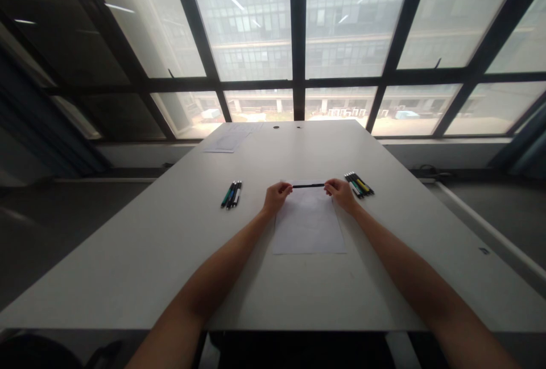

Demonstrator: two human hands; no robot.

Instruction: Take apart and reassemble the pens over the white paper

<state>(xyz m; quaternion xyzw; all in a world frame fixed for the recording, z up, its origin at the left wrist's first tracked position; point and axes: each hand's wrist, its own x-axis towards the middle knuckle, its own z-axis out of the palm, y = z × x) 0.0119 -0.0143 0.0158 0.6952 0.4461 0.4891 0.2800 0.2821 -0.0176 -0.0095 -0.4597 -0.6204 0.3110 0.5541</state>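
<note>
On the white table (170,278), near the far edge of a paper sheet (309,227), the left hand (275,197) and right hand (341,193) are clamped on the ends of a black pen (309,186); through one loosened pinch, it could be dropped. Papers (224,141) are laid by the table's far left corner; the right hand is crowded by pens (360,185), easily knocked.
</note>
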